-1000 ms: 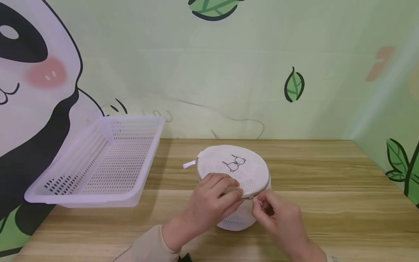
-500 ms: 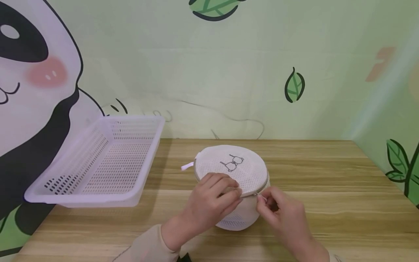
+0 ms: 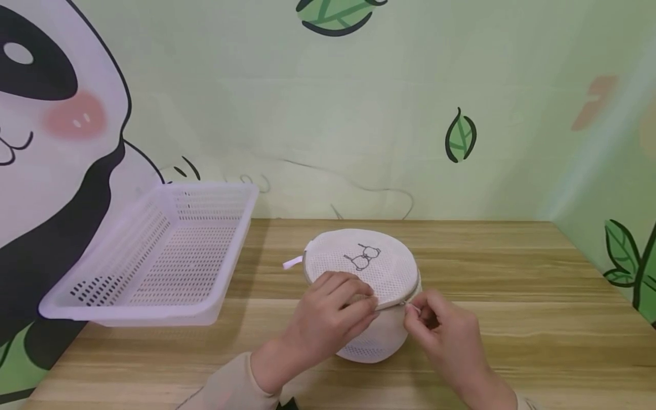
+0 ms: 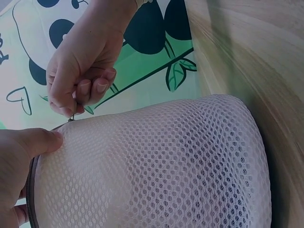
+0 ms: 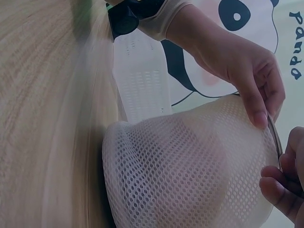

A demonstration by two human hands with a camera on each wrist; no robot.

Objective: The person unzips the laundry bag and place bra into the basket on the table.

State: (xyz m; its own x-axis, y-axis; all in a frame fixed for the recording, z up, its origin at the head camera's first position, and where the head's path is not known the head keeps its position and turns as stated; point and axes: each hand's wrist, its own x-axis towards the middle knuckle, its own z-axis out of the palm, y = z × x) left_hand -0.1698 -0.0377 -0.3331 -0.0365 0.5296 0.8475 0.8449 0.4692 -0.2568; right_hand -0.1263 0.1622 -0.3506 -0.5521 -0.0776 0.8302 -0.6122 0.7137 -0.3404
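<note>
Backdrop: green wall w/ panda mural and leaf drawings, behind a wooden counter [image 3: 512, 319].
Bag: round white mesh laundry bag [image 3: 366, 267] stands near the counter's middle, a bit toward the front edge; small line drawing on its flat top, zipper running round the top rim.
Tab: small white tab [image 3: 293, 262] sticks out at the bag's left side.
Your left hand: left hand [image 3: 328, 319] sits on the bag's near top edge, grip clamped on the rim — thumb on the mesh wall, fingers curled over the top (wrist views confirm).
Your right hand: right hand [image 3: 443, 336] is just right of the left one, at the bag's front-right rim; thumb & forefinger pinch the zipper pull [image 4: 71, 118], other fingers curled in.
Hands: close together, not touching as far as you can see.
Basket: white perforated plastic basket [image 3: 154, 307] at the counter's left edge, overhanging the left side, well apart from the bag.
Sleeve: beige sleeve [image 3: 230, 387] on your left forearm, at the front edge.
</note>
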